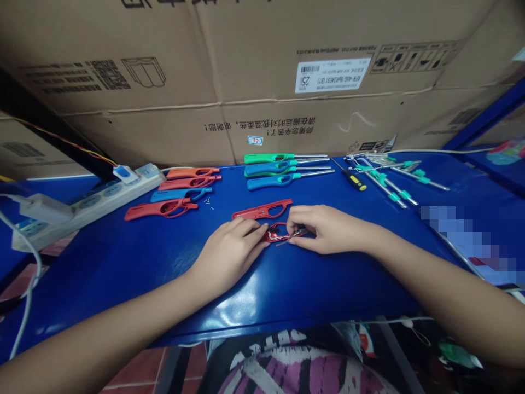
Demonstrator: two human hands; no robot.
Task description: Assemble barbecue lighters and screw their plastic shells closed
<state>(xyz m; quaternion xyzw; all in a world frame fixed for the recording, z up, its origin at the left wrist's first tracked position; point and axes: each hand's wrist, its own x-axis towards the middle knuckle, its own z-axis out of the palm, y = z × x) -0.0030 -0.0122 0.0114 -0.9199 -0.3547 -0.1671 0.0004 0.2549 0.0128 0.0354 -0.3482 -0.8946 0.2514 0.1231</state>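
On the blue table (311,284), the left hand (230,253) and right hand (322,227) hold a red lighter casing (275,234), apparently with thin wires inside. Just beyond that casing lies another red shell (262,210); the black-and-yellow screwdriver (356,180) lies beyond it to the right.

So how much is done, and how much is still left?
The green and blue lighters with metal tubes look finished. The left hand and right hand are working on an open red handle with wires showing. Probably left: the tubes with teal parts on the right, and the four handles without tubes on the left.
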